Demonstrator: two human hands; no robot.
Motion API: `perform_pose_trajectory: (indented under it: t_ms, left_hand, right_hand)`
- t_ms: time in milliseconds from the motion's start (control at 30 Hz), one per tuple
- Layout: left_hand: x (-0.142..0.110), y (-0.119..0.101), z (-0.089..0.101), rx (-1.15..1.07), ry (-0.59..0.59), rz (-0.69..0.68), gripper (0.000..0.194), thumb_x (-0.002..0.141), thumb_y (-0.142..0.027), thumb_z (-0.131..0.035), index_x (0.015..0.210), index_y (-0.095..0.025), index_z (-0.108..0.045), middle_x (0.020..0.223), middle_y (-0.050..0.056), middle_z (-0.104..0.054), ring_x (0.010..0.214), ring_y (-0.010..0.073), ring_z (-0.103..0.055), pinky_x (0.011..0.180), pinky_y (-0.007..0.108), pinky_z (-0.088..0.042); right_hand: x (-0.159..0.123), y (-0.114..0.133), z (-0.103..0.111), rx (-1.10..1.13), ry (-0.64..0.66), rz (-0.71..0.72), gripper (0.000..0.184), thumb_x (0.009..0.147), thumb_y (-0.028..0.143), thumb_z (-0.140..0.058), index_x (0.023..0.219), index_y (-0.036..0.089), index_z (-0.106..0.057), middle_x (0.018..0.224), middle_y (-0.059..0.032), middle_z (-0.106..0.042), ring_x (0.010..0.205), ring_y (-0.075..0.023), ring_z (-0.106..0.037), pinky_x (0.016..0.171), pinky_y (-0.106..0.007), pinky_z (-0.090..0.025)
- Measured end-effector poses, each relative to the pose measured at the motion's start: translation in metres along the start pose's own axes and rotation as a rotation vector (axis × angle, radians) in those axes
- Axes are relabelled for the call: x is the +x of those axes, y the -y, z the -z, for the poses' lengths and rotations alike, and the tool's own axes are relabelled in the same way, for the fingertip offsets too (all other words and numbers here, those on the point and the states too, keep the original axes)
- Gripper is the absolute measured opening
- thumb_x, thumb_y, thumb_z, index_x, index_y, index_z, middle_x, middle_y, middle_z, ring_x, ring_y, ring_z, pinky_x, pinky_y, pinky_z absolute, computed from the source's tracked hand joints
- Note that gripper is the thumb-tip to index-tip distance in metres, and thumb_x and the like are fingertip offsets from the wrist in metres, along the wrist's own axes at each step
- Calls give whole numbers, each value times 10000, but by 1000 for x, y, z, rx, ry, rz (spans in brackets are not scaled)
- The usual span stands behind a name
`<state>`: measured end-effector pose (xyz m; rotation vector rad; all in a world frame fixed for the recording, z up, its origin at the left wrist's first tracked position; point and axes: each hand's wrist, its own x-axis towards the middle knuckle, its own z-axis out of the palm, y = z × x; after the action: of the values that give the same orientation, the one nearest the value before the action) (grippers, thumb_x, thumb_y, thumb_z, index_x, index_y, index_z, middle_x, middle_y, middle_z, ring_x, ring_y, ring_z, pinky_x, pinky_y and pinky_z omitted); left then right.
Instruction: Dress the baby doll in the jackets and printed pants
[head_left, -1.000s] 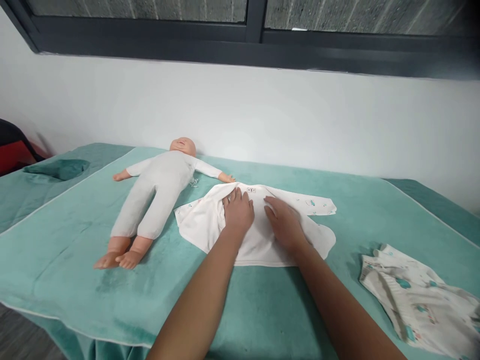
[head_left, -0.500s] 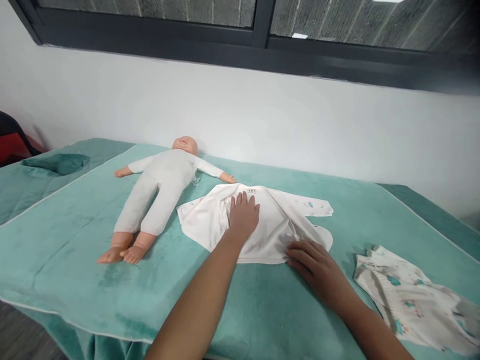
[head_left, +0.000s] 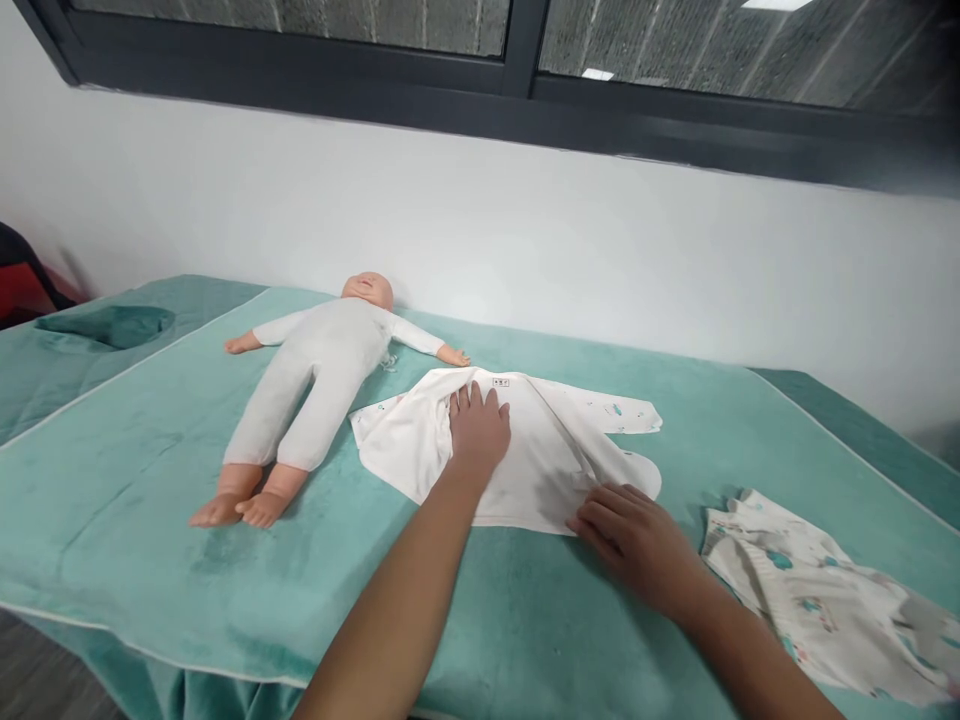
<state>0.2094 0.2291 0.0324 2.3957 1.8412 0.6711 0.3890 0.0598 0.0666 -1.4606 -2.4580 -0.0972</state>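
Observation:
A white baby shirt (head_left: pixel 536 470) lies opened out on the green cover, its inner side and neck label facing up. One printed sleeve (head_left: pixel 626 412) stretches to the right. My left hand (head_left: pixel 480 428) rests flat on the shirt's middle, below the label, fingers extended. At the lower right hem, my right hand (head_left: pixel 634 535) has its fingers bent together on the cloth edge; its thumb is hidden. Left of the shirt, a baby doll (head_left: pixel 330 350) with a white cloth body lies on its back, one hand close to the shirt's top edge.
A crumpled white garment with a coloured print (head_left: pixel 832 600) lies at the right. The green cover (head_left: pixel 150 480) drapes over the front edge. Behind it stand a white wall (head_left: pixel 480 230) and a dark window frame (head_left: pixel 420 75). A red and black object (head_left: pixel 26 285) is at far left.
My left hand has shifted very slightly on the shirt. The right hand's fingers have drawn closer together at the hem, and a fold beside them looks flatter.

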Motion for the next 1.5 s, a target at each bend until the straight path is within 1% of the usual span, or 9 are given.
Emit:
perform_pose_trajectory:
  t_ms: [100,233,400,600,967,1100,1267,1367,1500]
  left_hand:
    - [-2,-2,4,34,-31,25,457,974,-388,-320,1283,-148,-556,1446,175,-466,1353,328,-397,1149,501,-242]
    - [-2,2,13,28,-17,14,400,971,-335,-340,1226,-135,-574,1386,183,-512,1301,295,-447,1120,458,-282]
    - [3,12,15,39,12,-3,385,966,-311,-348,1222,-140,-579,1365,164,-535,1297,275,-449,1094,431,-315]
    - [2,13,9,58,42,14,477,971,-359,-344,1360,-135,-507,1453,168,-469,1345,315,-402,1120,481,-287]
    - [-23,17,14,51,4,13,584,972,-369,-344,1358,57,-448,1430,269,-460,1360,319,-408,1139,443,-295]
    - [-56,24,32,23,-53,-84,457,962,-299,-388,1279,-5,-535,1399,233,-510,1346,291,-434,1150,453,-298]
    - [-128,49,62,-28,-78,-273,390,897,-136,-442,1268,-127,-562,1392,122,-544,1341,242,-440,1167,462,-304]
    - [-162,62,76,-35,-77,-258,416,845,-80,-466,1230,-175,-591,1383,85,-554,1344,241,-432,1172,485,-289]
    - [-175,61,82,-45,-124,-167,383,817,-78,-510,1163,-208,-614,1293,66,-603,1289,242,-473,1151,508,-291]
  right_hand:
    - [35,8,-2,132,-83,-124,227,977,296,-436,865,211,-614,866,-59,-644,833,-201,-585,744,-348,-454]
    - [104,-1,-30,292,-221,-280,369,972,256,-356,1290,184,-528,1331,-109,-575,1253,-225,-493,1066,-423,-394]
    - [161,-29,-72,137,-20,-414,573,978,336,-343,1428,-16,-386,1520,-223,-362,1442,-284,-270,1177,-436,-230]
    - [157,-40,-89,48,-9,-438,691,990,486,-236,1480,4,-314,1561,-190,-296,1470,-271,-203,1184,-423,-210]
    - [156,-34,-89,-7,17,-462,664,986,447,-259,1486,14,-309,1572,-166,-282,1472,-256,-197,1193,-408,-190]
    - [152,-36,-90,-21,-24,-383,605,984,400,-282,1463,42,-374,1547,-165,-340,1459,-257,-243,1186,-423,-214]
    - [151,-35,-89,31,-57,-277,548,981,372,-292,1433,103,-443,1512,-127,-416,1419,-234,-338,1170,-422,-275]
    - [150,-28,-86,90,-65,-226,525,978,371,-308,1423,142,-467,1502,-93,-439,1405,-217,-366,1169,-402,-293]
    - [150,-20,-80,156,8,-80,486,980,369,-319,1400,209,-505,1486,-38,-469,1383,-192,-398,1170,-375,-293]
